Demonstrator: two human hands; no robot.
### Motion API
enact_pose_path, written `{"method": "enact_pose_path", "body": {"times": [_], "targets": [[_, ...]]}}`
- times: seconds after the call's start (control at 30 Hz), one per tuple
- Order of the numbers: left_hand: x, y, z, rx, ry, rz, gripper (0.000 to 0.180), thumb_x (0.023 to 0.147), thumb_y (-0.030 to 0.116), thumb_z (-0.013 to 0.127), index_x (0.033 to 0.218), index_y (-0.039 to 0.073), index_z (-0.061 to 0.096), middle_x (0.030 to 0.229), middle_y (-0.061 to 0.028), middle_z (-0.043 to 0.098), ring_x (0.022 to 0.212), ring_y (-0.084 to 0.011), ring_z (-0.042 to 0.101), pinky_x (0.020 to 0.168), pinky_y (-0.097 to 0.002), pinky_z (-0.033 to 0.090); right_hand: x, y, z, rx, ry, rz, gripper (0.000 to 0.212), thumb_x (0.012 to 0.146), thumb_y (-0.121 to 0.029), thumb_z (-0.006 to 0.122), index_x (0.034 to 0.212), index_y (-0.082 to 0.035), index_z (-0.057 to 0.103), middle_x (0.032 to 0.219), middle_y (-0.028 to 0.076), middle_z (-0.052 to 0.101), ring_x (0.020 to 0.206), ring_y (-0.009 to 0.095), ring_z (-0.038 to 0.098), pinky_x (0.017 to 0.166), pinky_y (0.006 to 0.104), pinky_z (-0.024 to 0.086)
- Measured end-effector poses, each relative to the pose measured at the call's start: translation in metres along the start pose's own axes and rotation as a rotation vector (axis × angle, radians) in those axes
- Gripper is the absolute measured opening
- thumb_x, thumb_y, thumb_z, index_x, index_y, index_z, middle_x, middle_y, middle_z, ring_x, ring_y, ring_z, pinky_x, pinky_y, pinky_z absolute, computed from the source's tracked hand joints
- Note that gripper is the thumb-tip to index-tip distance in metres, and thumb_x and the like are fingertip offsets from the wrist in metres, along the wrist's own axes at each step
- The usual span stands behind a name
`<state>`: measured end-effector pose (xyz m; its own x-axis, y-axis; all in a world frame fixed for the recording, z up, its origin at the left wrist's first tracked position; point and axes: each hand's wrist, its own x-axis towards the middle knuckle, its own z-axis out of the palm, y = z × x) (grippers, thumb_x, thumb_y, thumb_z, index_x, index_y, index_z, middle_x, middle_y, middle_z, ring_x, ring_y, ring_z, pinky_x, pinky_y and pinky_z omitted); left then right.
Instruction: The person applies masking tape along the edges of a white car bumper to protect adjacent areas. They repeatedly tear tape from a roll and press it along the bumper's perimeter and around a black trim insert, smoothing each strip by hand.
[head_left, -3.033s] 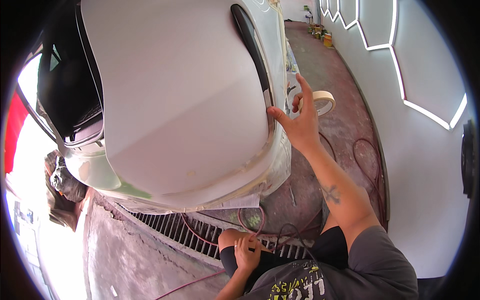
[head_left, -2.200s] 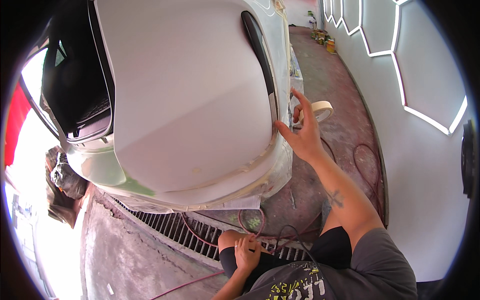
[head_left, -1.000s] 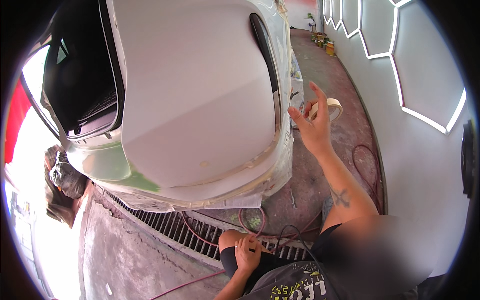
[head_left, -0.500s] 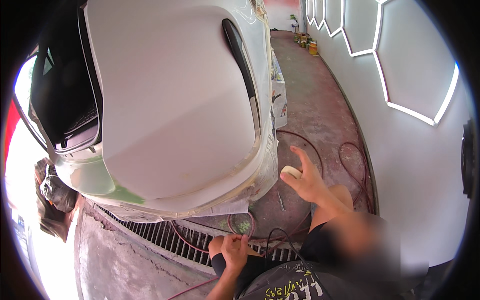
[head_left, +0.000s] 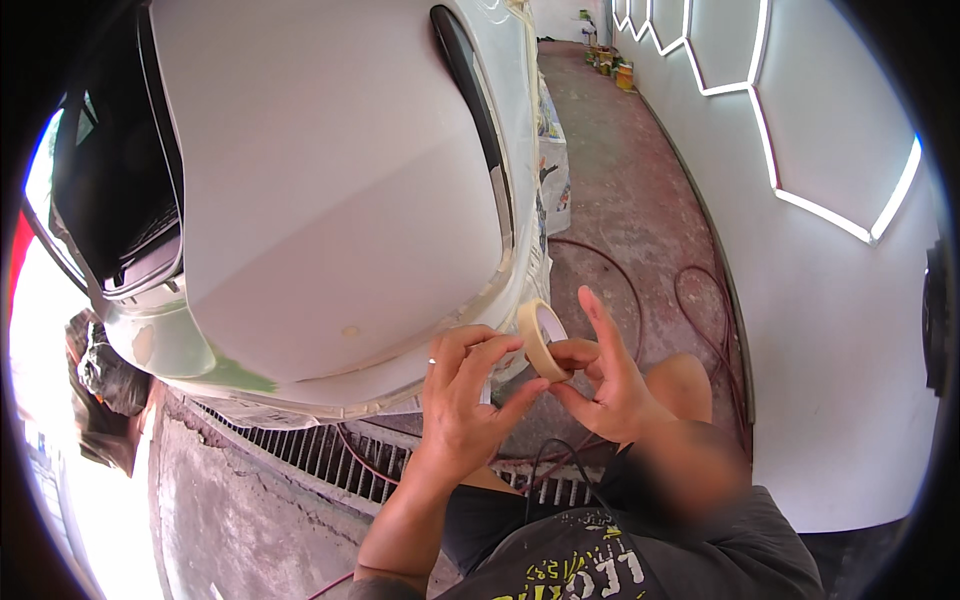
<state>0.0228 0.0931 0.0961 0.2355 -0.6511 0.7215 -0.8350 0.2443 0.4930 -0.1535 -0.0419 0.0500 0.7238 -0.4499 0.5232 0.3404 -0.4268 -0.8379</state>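
Note:
In front of my body, my right hand [head_left: 608,392] grips a roll of cream masking tape [head_left: 536,345], with fingers in its core and the index finger pointing up. To its left, my left hand [head_left: 462,400] has its fingers apart. The left thumb tip is by the roll's lower edge and its fingertips are beside the rim; whether they touch is hard to tell. Beyond both hands stands a car with a large pale, matte body panel [head_left: 340,180]. A small beige spot shows low on that panel, and green patches mark the lower left bodywork.
Paper and film masking [head_left: 553,185] hangs along the car's right side. Red hoses [head_left: 640,300] loop over the floor, and a metal drain grate [head_left: 310,450] runs below the car. A wall with hexagonal lights [head_left: 750,88] stands at right; paint cans [head_left: 624,76] sit far back.
My left hand has risen from my knee to beside the tape roll. My right hand has turned and moved slightly down, bringing the roll's side and core into view. The view has shifted slightly.

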Motion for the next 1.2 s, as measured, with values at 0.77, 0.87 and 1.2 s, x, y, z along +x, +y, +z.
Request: {"method": "enact_pose_path", "body": {"times": [0.77, 0.87, 1.2], "targets": [[-0.034, -0.021, 0.030, -0.304, -0.091, -0.189, 0.042, 0.082, 0.007, 0.096, 0.119, 0.003, 0.077, 0.127, -0.0177, 0.075, 0.122, -0.0360, 0.074, 0.102, -0.0437, 0.060, -0.016, -0.014, -0.012, -0.503, -0.188, -0.071, 0.096, 0.092, 0.005, 0.077, 0.175, -0.007, 0.030, 0.125, 0.017, 0.079, 0.102, 0.043, 0.077, 0.087, 0.0488, 0.063], [-0.035, -0.021, 0.026, -0.245, -0.069, -0.164, 0.033, 0.088, 0.006, 0.090, 0.119, 0.003, 0.080, 0.120, -0.0190, 0.078, 0.115, -0.0364, 0.077, 0.096, -0.0436, 0.063, -0.019, -0.013, -0.017, -0.520, -0.257, -0.093, 0.095, 0.091, 0.005, 0.078, 0.173, -0.007, 0.033, 0.122, 0.016, 0.079, 0.095, 0.043, 0.077, 0.082, 0.0487, 0.063], [-0.062, -0.013, 0.048, -0.023, 0.066, -0.049, 0.017, 0.094, 0.008, 0.081, 0.108, 0.003, 0.073, 0.104, -0.0131, 0.076, 0.089, -0.0367, 0.077, 0.076, -0.0466, 0.063, -0.036, -0.018, -0.016, -0.554, -0.296, -0.042, 0.089, 0.090, 0.003, 0.083, 0.169, -0.009, 0.043, 0.101, 0.016, 0.078, 0.086, 0.042, 0.076, 0.079, 0.0497, 0.061]]}}
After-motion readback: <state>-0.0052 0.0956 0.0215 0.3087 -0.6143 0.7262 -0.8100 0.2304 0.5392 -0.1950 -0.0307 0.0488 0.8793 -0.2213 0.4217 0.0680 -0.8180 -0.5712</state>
